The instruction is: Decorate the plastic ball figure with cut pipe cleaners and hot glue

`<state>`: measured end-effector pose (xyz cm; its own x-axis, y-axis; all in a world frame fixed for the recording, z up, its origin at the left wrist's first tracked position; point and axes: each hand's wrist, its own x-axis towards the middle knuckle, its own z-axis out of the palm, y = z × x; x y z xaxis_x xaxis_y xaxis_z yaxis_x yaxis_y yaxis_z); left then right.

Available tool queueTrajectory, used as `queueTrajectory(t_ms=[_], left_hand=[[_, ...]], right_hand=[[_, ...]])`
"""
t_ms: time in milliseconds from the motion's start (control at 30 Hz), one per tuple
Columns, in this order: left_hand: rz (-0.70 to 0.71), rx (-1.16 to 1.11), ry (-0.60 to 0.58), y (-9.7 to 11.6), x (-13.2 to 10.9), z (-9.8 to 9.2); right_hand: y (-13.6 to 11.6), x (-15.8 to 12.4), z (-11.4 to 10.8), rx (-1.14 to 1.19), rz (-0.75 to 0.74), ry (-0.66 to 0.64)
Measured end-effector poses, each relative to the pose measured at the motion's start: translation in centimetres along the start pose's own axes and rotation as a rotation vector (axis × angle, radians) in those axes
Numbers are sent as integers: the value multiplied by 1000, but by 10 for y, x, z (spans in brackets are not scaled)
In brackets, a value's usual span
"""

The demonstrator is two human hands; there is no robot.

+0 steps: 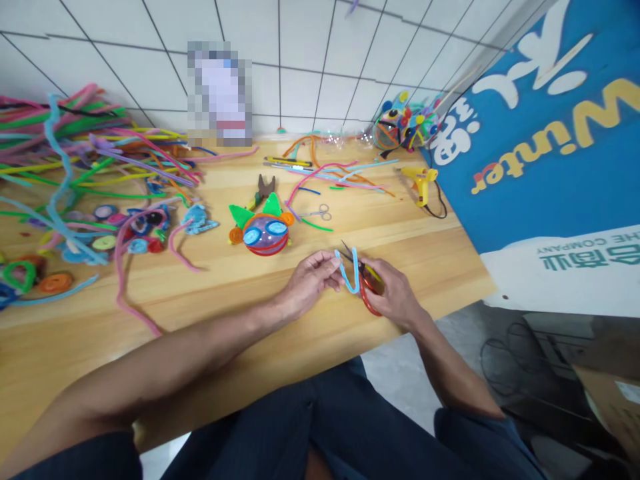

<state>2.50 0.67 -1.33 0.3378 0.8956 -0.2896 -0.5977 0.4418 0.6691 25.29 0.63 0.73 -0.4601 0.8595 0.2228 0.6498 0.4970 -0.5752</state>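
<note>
My left hand [313,277] pinches one end of a light blue pipe cleaner [349,272] that is bent into a U shape. My right hand [393,297] grips red-handled scissors [367,287], whose dark blades point up and left toward the pipe cleaner. Both hands rest over the wooden table [225,300] near its front edge. A round craft figure [265,230] with blue eyes and green ears sits just beyond my hands.
Heaps of coloured pipe cleaners [75,140] and coiled pieces [105,230] cover the left of the table. Pliers [265,187], small scissors [320,213], a yellow glue gun [423,183] and another craft figure [405,123] lie further back. A blue banner [550,133] stands at the right.
</note>
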Motion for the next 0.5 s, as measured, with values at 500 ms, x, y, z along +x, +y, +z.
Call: queueTrajectory(t_ms=[500], left_hand=[[8, 45, -39, -2, -1, -1]], right_hand=[[-5, 1, 10, -91, -35, -62]])
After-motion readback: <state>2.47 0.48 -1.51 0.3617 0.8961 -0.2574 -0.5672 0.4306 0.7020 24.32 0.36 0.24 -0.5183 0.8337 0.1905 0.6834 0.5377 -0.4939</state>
